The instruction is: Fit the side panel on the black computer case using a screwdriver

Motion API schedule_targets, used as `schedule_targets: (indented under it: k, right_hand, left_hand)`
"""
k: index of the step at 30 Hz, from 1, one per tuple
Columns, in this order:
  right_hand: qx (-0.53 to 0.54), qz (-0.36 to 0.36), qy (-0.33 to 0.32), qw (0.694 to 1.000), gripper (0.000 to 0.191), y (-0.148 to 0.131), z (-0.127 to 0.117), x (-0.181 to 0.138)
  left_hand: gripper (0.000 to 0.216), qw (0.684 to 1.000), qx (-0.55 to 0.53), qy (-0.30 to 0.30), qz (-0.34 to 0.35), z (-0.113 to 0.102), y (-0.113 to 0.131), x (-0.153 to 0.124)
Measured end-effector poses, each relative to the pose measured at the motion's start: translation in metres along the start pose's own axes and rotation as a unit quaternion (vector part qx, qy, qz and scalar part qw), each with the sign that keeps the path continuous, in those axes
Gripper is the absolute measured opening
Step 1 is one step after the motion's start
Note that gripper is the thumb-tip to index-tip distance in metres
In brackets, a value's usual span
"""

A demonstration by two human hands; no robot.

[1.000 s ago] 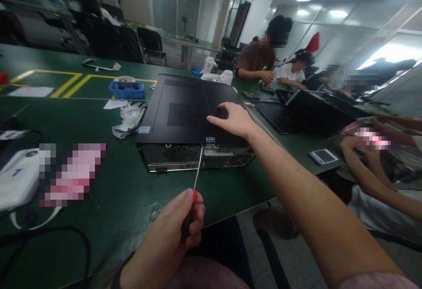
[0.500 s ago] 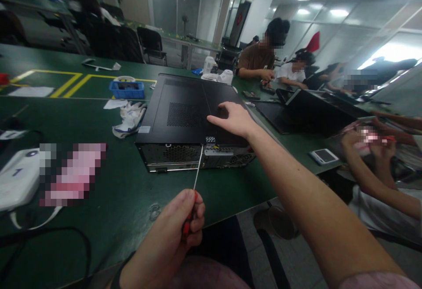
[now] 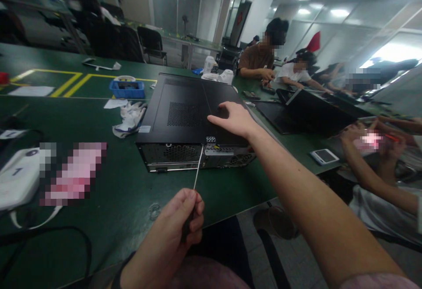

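Observation:
A black computer case (image 3: 184,91) lies on its side on the green table, its rear panel facing me. My left hand (image 3: 184,216) is wrapped round the handle of a screwdriver (image 3: 198,169). The long metal shaft points away from me, and its tip meets the rear panel's upper edge near a small patterned sticker (image 3: 210,140). Most of the handle is hidden in my fingers. My right hand (image 3: 234,119) rests on top of the case with thumb and fingers apart, holding nothing.
Left of the case lie white gloves (image 3: 128,119) and a blue basket (image 3: 127,89). Nearer left are a white device marked 1 (image 3: 20,179) and black cables (image 3: 75,232). At right lie a phone (image 3: 324,156) and another opened case (image 3: 323,111), with co-workers' hands close by.
My left fingers have turned and shifted slightly round the screwdriver handle, covering its red parts. My right hand and the case stay in place. A co-worker's hands at right have moved a little.

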State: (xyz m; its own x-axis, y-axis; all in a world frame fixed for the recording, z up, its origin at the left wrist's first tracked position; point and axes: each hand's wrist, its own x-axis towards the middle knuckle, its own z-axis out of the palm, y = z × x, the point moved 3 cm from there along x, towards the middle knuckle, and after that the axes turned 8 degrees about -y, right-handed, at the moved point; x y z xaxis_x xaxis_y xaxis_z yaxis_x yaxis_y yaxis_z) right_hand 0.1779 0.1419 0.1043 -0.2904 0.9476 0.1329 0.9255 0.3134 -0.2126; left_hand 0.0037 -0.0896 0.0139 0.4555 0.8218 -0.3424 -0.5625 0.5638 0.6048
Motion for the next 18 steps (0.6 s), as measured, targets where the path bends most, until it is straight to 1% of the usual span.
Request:
schedule_targets:
  k: [7, 12, 16, 18]
  right_hand:
    - [-0.003, 0.000, 0.001, 1.000, 0.080, 0.0010, 0.0001, 0.0000]
    - [0.000, -0.003, 0.004, 1.000, 0.078, 0.0008, -0.0002, -0.0001]
    - [0.004, -0.008, 0.002, 1.000, 0.079, 0.0008, -0.0001, 0.0005]
    - [0.005, -0.006, 0.001, 1.000, 0.079, 0.0006, -0.0003, 0.0005]
  left_hand:
    - [0.032, 1.000, -0.006, -0.002, -0.001, -0.0031, -0.0030, 0.0026]
    - [0.028, 1.000, -0.025, 0.009, 0.012, -0.0024, -0.0020, 0.0022]
    - [0.032, 1.000, -0.004, -0.014, 0.001, -0.0002, -0.0018, 0.0010]
    - [0.034, 1.000, -0.001, -0.016, 0.001, -0.0005, -0.0021, 0.0012]
